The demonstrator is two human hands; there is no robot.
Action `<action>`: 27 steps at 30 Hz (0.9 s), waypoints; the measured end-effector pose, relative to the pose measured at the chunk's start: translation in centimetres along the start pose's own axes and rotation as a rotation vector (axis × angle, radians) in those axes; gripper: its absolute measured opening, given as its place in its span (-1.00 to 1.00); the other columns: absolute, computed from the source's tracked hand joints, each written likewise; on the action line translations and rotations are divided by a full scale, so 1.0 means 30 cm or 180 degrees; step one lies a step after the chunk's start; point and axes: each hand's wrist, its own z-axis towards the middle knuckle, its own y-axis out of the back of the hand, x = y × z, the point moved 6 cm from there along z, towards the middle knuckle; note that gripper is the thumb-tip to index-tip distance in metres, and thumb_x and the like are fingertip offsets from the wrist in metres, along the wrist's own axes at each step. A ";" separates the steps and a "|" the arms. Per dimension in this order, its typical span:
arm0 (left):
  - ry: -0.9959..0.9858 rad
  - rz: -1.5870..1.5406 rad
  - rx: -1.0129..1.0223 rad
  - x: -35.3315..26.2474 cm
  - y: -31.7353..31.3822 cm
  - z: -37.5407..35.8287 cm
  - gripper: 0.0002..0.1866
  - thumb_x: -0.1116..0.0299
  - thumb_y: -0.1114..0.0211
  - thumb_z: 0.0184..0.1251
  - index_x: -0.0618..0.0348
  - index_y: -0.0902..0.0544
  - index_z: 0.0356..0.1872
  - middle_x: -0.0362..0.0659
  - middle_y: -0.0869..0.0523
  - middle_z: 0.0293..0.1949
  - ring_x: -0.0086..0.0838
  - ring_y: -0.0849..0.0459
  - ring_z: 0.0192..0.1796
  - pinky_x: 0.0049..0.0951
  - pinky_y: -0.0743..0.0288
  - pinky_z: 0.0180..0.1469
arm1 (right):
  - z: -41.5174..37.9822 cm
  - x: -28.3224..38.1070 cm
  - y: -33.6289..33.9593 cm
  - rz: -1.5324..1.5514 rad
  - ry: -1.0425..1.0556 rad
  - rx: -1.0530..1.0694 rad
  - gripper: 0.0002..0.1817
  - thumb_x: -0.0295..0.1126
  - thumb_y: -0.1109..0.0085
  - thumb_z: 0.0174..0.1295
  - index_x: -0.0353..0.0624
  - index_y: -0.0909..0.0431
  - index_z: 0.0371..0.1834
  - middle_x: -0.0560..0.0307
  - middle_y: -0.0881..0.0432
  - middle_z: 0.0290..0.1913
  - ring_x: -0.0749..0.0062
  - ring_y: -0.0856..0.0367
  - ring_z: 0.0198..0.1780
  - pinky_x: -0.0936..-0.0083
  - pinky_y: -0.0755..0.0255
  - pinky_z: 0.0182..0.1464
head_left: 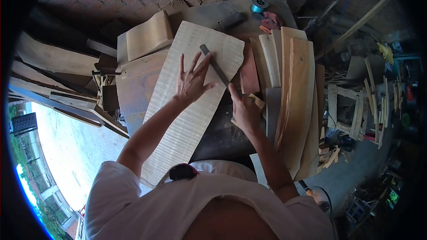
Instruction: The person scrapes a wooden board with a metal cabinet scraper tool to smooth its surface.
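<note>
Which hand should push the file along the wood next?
Probably the right hand: it grips the handle end of the file. The left hand lies flat on the pale wood panel, fingers resting on the blade, steadying it.

- We cannot see the handle of the file [214, 66]: it runs under our right hand [243, 109], and the fingers [234, 93] cover the grip.
- Our left hand [191, 80] hides part of the pale wooden board [187, 120], and our shirt [195, 204] cuts off the board's near end.
- The tabletop [220, 140] shows only as a dark patch between board and stacked wood strips [293, 93]; its edges are buried.
- The blue spool [259, 4] and the reddish thing [270, 20] beside it are too small to identify further.
- The clutter at the right [373, 102] is blurred by lens distortion.
- The black lens rim cuts off all the corners.
</note>
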 end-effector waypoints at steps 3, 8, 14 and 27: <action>0.0168 0.0034 -0.0291 0.077 -0.010 0.186 -0.04 -0.46 -0.01 0.35 0.20 -0.42 0.47 -0.29 -0.28 0.59 -0.23 -0.08 0.66 0.33 0.40 0.61 | 0.221 -0.041 0.042 0.0335 -0.0111 0.0000 -0.45 -0.45 -0.26 0.27 -0.01 -0.54 0.37 -0.27 -0.70 -0.06 -0.09 -0.77 -0.34 0.10 -0.65 -0.33; 0.0282 0.0082 -0.0321 0.139 -0.003 0.246 -0.11 -0.41 0.00 0.41 0.08 -0.37 0.52 -0.30 -0.27 0.60 -0.28 -0.06 0.67 0.28 0.50 0.61 | 0.290 0.011 0.093 0.0357 -0.0178 -0.0272 -0.50 -0.46 -0.22 0.34 -0.01 -0.54 0.37 -0.45 -0.55 0.15 -0.12 -0.80 -0.23 0.08 -0.68 -0.27; 0.0091 0.0018 -0.0272 0.036 0.019 -0.023 -0.08 -0.48 -0.07 0.27 0.11 -0.56 0.37 -0.27 -0.40 0.53 -0.30 -0.22 0.62 0.32 0.35 0.61 | 0.045 0.018 0.004 0.0162 0.0070 -0.0189 -0.41 -0.42 -0.20 0.35 0.11 -0.42 0.48 -0.12 -0.66 -0.41 -0.03 -0.72 -0.46 0.13 -0.61 -0.42; -0.0014 0.0228 -0.0347 0.091 0.051 0.067 -0.06 -0.50 -0.05 0.28 0.19 -0.59 0.33 -0.24 -0.51 0.46 -0.25 -0.26 0.60 0.33 0.35 0.61 | 0.112 0.034 0.010 0.0230 0.0207 -0.0576 -0.45 -0.40 -0.21 0.35 0.11 -0.49 0.44 -0.10 -0.66 -0.47 0.01 -0.73 -0.48 0.16 -0.62 -0.43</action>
